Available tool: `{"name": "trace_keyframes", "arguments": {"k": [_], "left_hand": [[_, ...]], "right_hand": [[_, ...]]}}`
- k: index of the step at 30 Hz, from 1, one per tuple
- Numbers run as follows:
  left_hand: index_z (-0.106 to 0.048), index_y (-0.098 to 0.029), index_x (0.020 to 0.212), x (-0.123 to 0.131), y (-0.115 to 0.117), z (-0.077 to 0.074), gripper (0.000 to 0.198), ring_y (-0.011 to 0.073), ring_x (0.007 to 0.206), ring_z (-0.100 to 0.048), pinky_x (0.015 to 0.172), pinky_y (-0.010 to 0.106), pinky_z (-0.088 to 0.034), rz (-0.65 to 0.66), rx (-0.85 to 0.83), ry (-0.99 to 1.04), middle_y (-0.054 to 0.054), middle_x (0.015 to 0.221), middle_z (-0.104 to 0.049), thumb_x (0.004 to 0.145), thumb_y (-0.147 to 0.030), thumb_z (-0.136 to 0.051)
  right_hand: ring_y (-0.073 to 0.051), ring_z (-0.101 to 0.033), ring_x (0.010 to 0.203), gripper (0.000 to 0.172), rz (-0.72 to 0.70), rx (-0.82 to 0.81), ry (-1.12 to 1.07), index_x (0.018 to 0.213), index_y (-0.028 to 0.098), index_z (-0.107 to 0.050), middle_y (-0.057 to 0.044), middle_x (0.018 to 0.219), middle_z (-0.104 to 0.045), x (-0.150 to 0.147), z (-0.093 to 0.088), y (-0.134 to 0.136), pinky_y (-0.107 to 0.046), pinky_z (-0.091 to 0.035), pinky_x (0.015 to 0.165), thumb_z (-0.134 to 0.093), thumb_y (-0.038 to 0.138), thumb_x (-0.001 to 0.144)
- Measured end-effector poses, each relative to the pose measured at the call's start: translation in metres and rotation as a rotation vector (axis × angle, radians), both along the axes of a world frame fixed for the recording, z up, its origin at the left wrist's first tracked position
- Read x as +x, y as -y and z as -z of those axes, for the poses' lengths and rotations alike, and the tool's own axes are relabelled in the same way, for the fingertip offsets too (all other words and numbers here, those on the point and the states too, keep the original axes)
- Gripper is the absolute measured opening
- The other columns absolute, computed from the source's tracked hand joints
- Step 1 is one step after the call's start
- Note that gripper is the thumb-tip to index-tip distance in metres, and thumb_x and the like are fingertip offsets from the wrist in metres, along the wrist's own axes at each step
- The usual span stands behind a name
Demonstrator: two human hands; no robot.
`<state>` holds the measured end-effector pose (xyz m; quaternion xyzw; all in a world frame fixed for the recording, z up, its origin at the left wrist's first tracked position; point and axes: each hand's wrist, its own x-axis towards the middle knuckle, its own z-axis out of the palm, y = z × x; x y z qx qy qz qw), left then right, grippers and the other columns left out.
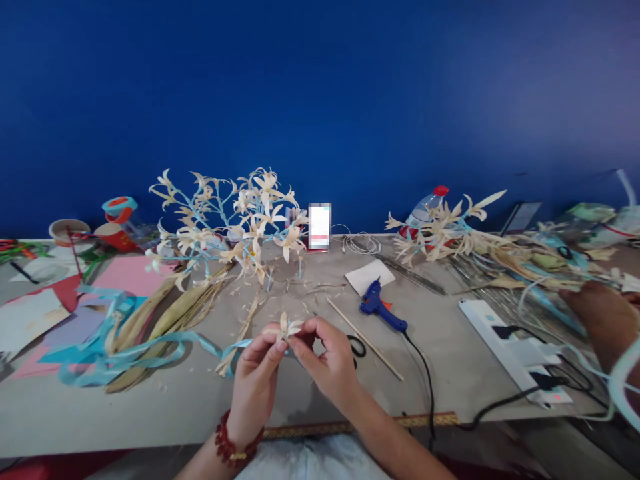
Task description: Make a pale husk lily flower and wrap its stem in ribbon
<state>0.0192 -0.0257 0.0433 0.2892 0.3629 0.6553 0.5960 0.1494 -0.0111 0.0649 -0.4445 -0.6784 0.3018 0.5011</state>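
Between my two hands, over the table's front middle, is a small cream flower [285,328] with pointed petals. My left hand [261,367], with a red bead bracelet at its wrist, pinches it from the left. From the right, the thumb and fingers of my right hand [323,353] close on its base. A light blue ribbon [187,340] runs from the left up to my left hand; its end is hidden there. Just beyond stands a branching spray of similar cream flowers [257,230] on blue-wrapped stems. Scissors [357,348] lie partly hidden behind my right hand.
A blue glue gun [377,307] and a thin wooden stick [365,340] lie right of my hands. Dried husks [175,320] and coloured paper [120,275] are at left. A power strip [510,353] with cables stands at right, near another person's hand [600,320].
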Motion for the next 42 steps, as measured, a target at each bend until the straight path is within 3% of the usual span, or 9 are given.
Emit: {"name": "trace_keyframes", "arguments": {"k": [5,12,21,28,42], "left_hand": [[-0.074,-0.02,0.078,-0.001,0.001,0.002,0.01,0.0139,0.076,-0.063,0.076,0.025,-0.051,0.015,-0.046,0.051,0.001,0.075,-0.07,0.07,-0.021,-0.08],[-0.073,-0.02,0.077,-0.002,0.001,0.004,0.013,0.0179,0.087,-0.066,0.082,0.029,-0.052,0.059,-0.086,0.084,0.003,0.085,-0.073,0.067,-0.023,-0.081],[-0.069,-0.019,0.072,-0.005,-0.001,-0.002,0.011,0.014,0.08,-0.061,0.077,0.024,-0.049,0.12,-0.048,0.071,0.001,0.08,-0.066,0.071,-0.023,-0.079],[-0.07,-0.019,0.076,-0.007,-0.001,0.003,0.009,0.0149,0.078,-0.061,0.076,0.026,-0.049,0.154,-0.06,0.092,0.002,0.079,-0.066,0.072,-0.023,-0.077],[-0.07,-0.018,0.076,-0.008,0.0,0.001,0.014,0.0167,0.081,-0.064,0.082,0.03,-0.051,0.181,-0.102,0.137,0.001,0.081,-0.065,0.069,-0.025,-0.08]], "right_hand": [[-0.014,-0.059,0.064,0.014,0.01,0.061,0.063,0.078,0.021,-0.06,0.0,0.07,-0.065,0.001,-0.003,0.002,-0.025,-0.045,0.061,-0.059,0.029,0.089],[-0.015,-0.06,0.066,0.008,0.012,0.121,0.083,0.081,0.022,-0.059,-0.002,0.074,-0.066,0.001,-0.003,0.005,-0.027,-0.046,0.064,-0.059,0.025,0.089],[-0.014,-0.059,0.064,0.01,0.002,0.051,0.027,0.079,0.022,-0.061,0.0,0.072,-0.066,0.002,-0.002,0.004,-0.026,-0.047,0.063,-0.062,0.028,0.087],[-0.014,-0.06,0.066,0.008,-0.106,-0.017,-0.047,0.079,0.022,-0.06,0.001,0.072,-0.064,0.006,-0.007,0.003,-0.024,-0.046,0.064,-0.061,0.024,0.086],[-0.015,-0.059,0.068,0.004,-0.119,0.137,0.105,0.087,0.023,-0.059,-0.001,0.075,-0.065,0.007,-0.012,0.009,-0.027,-0.045,0.065,-0.056,0.023,0.089]]}}
